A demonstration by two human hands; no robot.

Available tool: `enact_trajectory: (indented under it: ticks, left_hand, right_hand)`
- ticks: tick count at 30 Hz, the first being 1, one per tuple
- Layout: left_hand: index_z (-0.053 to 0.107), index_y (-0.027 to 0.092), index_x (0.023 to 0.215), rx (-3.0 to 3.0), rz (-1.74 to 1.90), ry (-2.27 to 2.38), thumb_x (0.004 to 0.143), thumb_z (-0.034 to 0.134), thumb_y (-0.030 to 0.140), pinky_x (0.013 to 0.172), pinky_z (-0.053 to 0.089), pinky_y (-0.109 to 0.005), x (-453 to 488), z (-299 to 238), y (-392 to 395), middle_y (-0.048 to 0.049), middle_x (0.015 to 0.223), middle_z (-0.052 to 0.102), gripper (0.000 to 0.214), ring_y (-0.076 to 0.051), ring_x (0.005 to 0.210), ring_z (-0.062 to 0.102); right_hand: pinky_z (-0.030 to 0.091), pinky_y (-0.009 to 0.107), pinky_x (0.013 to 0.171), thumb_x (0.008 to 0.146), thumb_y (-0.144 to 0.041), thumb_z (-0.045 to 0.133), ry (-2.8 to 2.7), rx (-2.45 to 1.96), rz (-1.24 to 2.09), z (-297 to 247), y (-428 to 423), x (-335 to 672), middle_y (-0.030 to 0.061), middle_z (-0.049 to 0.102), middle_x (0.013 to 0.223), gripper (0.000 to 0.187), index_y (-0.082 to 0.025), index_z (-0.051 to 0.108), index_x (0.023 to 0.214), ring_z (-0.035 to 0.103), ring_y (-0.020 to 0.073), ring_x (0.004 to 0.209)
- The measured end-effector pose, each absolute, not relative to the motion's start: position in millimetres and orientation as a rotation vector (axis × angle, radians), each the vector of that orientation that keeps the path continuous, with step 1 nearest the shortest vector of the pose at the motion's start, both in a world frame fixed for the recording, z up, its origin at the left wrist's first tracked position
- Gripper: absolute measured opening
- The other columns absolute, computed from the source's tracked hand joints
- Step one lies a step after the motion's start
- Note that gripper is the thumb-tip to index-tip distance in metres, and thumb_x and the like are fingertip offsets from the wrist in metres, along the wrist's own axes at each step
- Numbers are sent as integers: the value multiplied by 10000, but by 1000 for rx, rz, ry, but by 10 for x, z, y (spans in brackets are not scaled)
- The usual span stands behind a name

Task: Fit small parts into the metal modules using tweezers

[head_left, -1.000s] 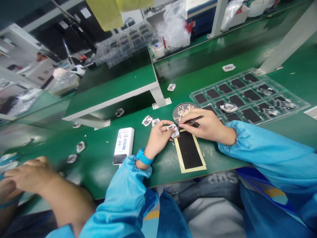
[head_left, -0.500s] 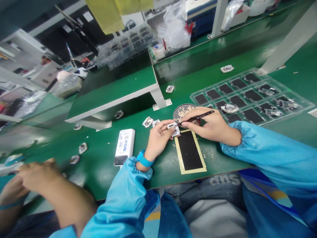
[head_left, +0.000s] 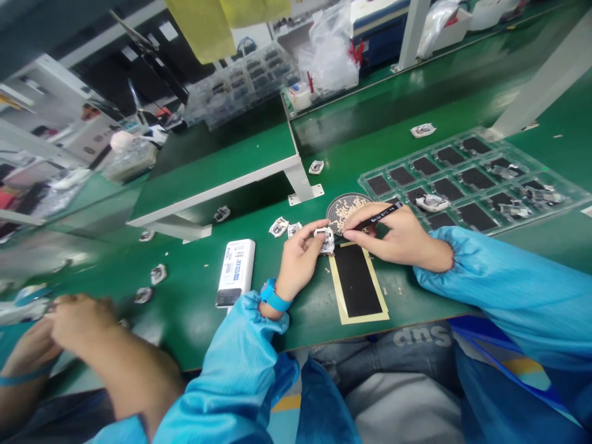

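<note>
My left hand (head_left: 296, 256) pinches a small white plastic housing (head_left: 328, 242) with metal-looking parts inside. In my right hand (head_left: 395, 237) are black tweezers (head_left: 382, 214), gripped like a pen; their tips are hidden by my fingers, near the dish edge. A round grey perforated dish (head_left: 333, 208) full of tiny beige pieces lies just behind both hands. Below them rests a black rectangular sheet (head_left: 358, 283) on yellow backing. Two more white housings, one (head_left: 279, 227) fully visible, sit left of the dish, close to my left hand.
A clear compartment tray (head_left: 490, 216) with black pads and parts stands at right. A white power bank (head_left: 235, 271) lies at left. The low green shelf (head_left: 217, 154) has white metal legs. A co-worker's hands (head_left: 78, 320) work at far left.
My right hand and the tweezers have drawn slightly right, away from the housing and to the dish edge. The left hand still holds the housing. The view has shifted slightly.
</note>
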State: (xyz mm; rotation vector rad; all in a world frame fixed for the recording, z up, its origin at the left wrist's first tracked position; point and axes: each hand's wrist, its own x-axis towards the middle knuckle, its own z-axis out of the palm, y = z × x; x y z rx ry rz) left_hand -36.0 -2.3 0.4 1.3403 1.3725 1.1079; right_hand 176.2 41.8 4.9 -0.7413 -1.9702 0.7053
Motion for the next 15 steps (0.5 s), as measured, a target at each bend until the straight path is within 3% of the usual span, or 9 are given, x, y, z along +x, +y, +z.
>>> enact_trajectory:
  ticks: [15]
  left_hand:
    - [715,226,1262,1600,1058,1406,957,609,386,1003,522,-368,-429,-27,-30,-55,1197,744,360,-248,1129,673]
  right_hand:
    - [554,319,687,877,-341,711,-1983,-768,794,47,455,1749,59,776,922,153,-201,754,924,707,193,774]
